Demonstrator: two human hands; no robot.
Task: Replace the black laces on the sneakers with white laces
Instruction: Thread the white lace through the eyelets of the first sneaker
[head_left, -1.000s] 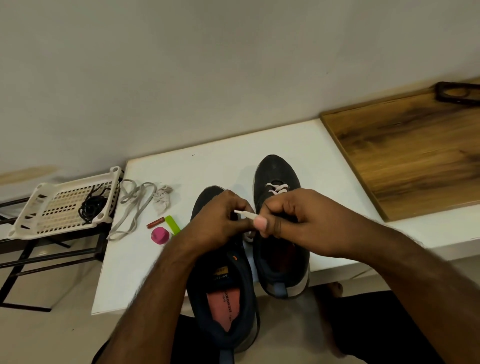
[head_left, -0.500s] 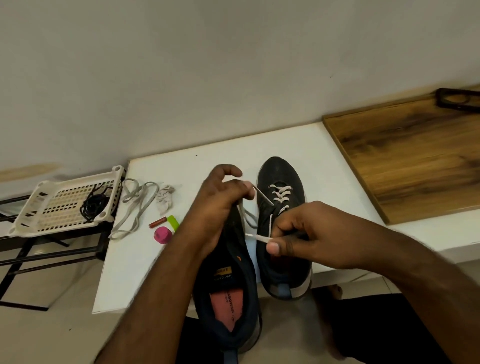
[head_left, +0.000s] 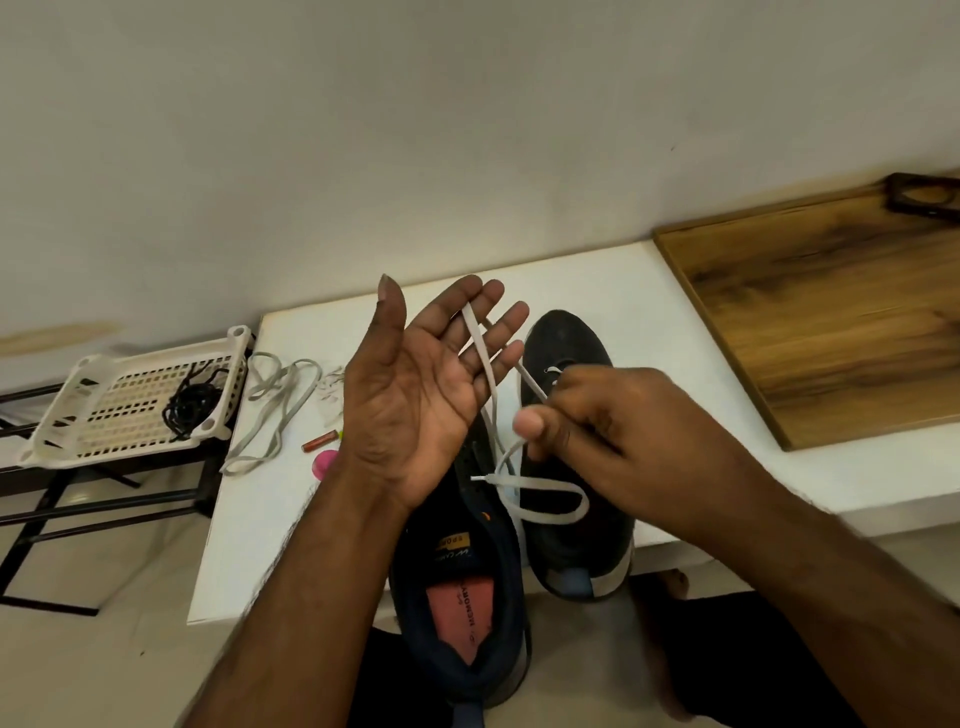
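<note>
Head view: the right hand (head_left: 618, 431) pinches the white lace (head_left: 540, 499) between thumb and fingers over the right sneaker (head_left: 576, 551). That lace runs up across the straight, spread fingers of the palm-up left hand (head_left: 421, 384), which a moment ago was curled round it. Beneath, the left sneaker (head_left: 462, 613) shows "MEMORY" on its red insole. Both sneakers sit on the white table (head_left: 249, 545).

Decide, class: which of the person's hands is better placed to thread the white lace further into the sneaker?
Probably the right hand: it already pinches the white lace just above the sneaker. The left hand is open, palm up, with the lace only draped over its fingers.
</note>
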